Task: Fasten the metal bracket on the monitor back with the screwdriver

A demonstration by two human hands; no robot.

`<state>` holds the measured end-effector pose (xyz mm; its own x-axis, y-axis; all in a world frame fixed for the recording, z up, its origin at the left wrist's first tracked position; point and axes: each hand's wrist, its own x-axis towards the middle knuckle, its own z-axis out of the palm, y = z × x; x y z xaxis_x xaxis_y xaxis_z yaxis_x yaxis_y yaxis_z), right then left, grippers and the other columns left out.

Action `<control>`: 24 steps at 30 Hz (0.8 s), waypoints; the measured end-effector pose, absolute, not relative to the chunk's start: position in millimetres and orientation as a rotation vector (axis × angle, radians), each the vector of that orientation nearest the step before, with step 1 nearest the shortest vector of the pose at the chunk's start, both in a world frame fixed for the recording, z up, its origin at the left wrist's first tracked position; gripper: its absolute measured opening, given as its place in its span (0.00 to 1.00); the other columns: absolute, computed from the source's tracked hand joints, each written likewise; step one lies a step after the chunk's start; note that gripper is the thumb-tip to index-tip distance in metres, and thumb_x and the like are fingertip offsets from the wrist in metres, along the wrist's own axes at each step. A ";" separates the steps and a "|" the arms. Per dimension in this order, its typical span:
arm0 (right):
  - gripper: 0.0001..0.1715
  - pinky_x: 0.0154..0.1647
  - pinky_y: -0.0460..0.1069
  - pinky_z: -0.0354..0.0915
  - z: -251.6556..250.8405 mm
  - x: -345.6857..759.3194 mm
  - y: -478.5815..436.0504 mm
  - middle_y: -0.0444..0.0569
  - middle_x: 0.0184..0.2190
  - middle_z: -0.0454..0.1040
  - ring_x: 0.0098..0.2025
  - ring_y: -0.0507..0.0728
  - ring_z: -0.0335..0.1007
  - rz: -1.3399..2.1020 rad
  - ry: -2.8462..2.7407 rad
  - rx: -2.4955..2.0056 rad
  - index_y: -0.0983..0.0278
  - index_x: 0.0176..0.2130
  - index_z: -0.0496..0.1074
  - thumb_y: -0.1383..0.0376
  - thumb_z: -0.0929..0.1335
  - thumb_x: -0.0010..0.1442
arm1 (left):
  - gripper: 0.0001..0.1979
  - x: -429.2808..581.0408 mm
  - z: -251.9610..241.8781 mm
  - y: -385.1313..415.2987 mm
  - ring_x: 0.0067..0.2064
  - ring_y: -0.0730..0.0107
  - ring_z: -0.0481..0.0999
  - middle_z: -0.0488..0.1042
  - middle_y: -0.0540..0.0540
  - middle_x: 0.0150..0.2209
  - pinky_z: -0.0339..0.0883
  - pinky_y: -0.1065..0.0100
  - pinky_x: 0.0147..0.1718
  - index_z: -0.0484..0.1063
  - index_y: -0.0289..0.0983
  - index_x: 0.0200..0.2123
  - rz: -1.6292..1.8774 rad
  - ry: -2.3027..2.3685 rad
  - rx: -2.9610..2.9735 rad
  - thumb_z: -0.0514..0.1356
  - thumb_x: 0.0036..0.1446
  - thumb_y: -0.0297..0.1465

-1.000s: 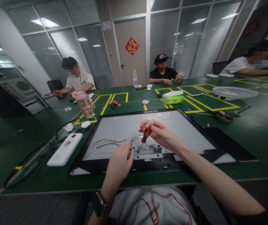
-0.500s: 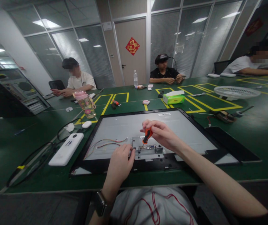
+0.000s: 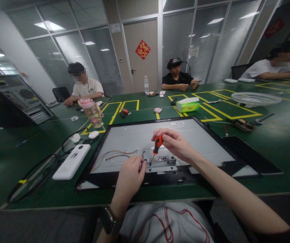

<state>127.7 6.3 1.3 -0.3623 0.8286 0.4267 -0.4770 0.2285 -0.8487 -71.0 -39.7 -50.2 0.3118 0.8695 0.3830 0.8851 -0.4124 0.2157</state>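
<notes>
A flat panel with a black frame (image 3: 132, 180) lies on the green table, its grey back facing up. Near its front edge sits a metal bracket (image 3: 171, 162) with a row of connectors. My right hand (image 3: 174, 141) is closed round an orange and black screwdriver (image 3: 157, 145), held nearly upright with its tip at the bracket's left part. My left hand (image 3: 132, 172) rests at the bracket's left end, fingers bent together; whatever they may pinch is hidden. Thin coloured wires (image 3: 117, 153) lie on the panel left of the bracket.
Left of the panel are a white power bank (image 3: 71, 162), black cables and a pink-lidded bottle (image 3: 91, 113). Beyond it stands a green tissue pack (image 3: 188, 105). A black slab (image 3: 254, 155) lies to the right. Three people sit across the table.
The screwdriver's handle has tilted slightly to the left with my right hand, and its tip stays at the bracket. My left hand has hardly moved.
</notes>
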 end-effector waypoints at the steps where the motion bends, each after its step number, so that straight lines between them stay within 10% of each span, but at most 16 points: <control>1: 0.10 0.44 0.48 0.66 1.8 128.0 6.3 0.45 0.36 0.74 0.40 0.52 0.71 1.434 -1.347 -0.366 0.60 0.35 0.78 0.56 0.73 0.56 | 0.08 -70.9 -50.3 -39.4 0.32 0.65 0.71 0.71 0.48 0.30 0.61 0.66 0.34 0.67 0.38 0.31 -0.694 -1.687 -2.518 0.53 0.64 0.29; 24: 0.12 0.49 0.52 0.66 -0.4 126.0 5.7 0.46 0.39 0.78 0.44 0.54 0.74 1.516 -1.311 -0.309 0.57 0.43 0.77 0.57 0.72 0.59 | 0.09 -70.9 -49.9 -40.2 0.31 0.66 0.71 0.71 0.48 0.30 0.60 0.67 0.32 0.67 0.38 0.30 -0.724 -1.658 -2.512 0.52 0.64 0.29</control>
<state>126.0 5.7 -0.4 -0.4079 0.8126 0.4163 -0.5288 0.1615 -0.8332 -70.9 -40.2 -49.9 0.3175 0.8580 0.4038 0.8794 -0.4257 0.2131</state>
